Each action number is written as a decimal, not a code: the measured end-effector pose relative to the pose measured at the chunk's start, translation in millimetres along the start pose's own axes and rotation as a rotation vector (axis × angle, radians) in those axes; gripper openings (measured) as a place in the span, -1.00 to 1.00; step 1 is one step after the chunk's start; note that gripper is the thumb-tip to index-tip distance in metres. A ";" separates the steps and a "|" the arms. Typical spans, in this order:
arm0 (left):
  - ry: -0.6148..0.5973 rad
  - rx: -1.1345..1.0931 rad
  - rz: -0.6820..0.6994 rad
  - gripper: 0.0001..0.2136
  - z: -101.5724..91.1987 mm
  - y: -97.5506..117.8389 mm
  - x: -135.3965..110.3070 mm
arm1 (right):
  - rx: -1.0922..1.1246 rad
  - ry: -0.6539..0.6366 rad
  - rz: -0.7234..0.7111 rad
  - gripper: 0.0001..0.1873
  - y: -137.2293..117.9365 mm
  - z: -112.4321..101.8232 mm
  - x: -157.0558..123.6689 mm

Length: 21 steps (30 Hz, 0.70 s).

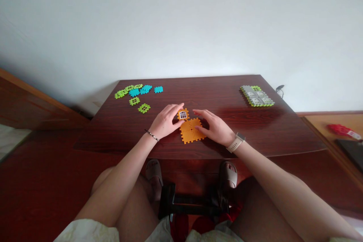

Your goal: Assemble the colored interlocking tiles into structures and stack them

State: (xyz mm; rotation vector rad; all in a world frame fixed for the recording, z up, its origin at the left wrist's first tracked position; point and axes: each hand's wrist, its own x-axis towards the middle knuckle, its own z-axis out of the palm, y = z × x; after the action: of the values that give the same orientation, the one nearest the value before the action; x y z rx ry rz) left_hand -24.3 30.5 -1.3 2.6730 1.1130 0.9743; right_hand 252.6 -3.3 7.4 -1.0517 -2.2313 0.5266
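My left hand (166,121) grips a small orange interlocking tile with a white window (183,114) between its fingers and thumb. The tile sits at the top edge of a flat orange panel of joined, notched tiles (190,131) lying on the table. My right hand (213,127) is spread to the panel's right, with its thumb touching the panel and its index finger reaching above it. Part of the panel's right edge is hidden under that hand.
Loose green and blue notched tiles (133,92) lie at the far left of the dark wooden table (227,100). A grey-and-green window panel (256,96) lies at the far right. A cable (280,90) hangs beyond the far right corner. A red object (342,130) lies on a lower surface to the right.
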 end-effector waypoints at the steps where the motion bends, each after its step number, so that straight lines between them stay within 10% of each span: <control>1: -0.016 -0.012 0.001 -0.45 1.2 -0.4 0.2 | -0.002 -0.028 -0.012 -0.37 -0.5 2.0 1.4; 21: -0.055 -0.145 -0.053 -0.92 10.7 -18.4 -8.1 | -0.034 -0.091 -0.043 -0.42 9.2 18.1 6.3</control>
State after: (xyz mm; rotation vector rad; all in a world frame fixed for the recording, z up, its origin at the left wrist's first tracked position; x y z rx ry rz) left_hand -33.5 40.3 -19.7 2.5271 1.0545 0.9286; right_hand 242.4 5.6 -9.0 -1.0134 -2.3451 0.5293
